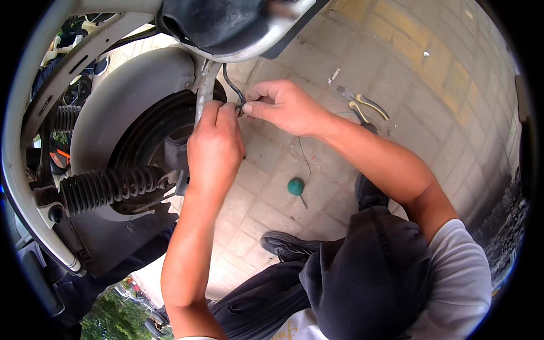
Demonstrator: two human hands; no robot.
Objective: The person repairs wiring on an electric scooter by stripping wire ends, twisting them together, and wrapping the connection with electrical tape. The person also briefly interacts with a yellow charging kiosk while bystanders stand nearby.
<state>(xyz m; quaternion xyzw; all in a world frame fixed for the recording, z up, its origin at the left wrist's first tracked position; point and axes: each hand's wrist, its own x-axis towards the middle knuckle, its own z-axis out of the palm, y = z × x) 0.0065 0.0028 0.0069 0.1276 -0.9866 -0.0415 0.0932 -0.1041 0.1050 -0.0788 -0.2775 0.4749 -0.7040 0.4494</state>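
Observation:
A black cable (231, 84) hangs down from the underside of the scooter's body. At its lower end my two hands meet, close beside the rear wheel. My left hand (216, 141) is closed, with thumb and fingers pinching the cable end from the wheel side. From the right, my right hand (290, 107) pinches the same end between thumb and forefinger. The fingertips hide most of that end, so its exact form cannot be made out. Behind my left hand runs a grey metal bar (206, 85).
The grey fender (96, 130) and coil spring shock absorber (113, 184) stand at left. Pliers with yellow and black handles (365, 106) lie on the paving. A tool with a round green handle (295, 186) and a thin wire (305, 153) lie nearer.

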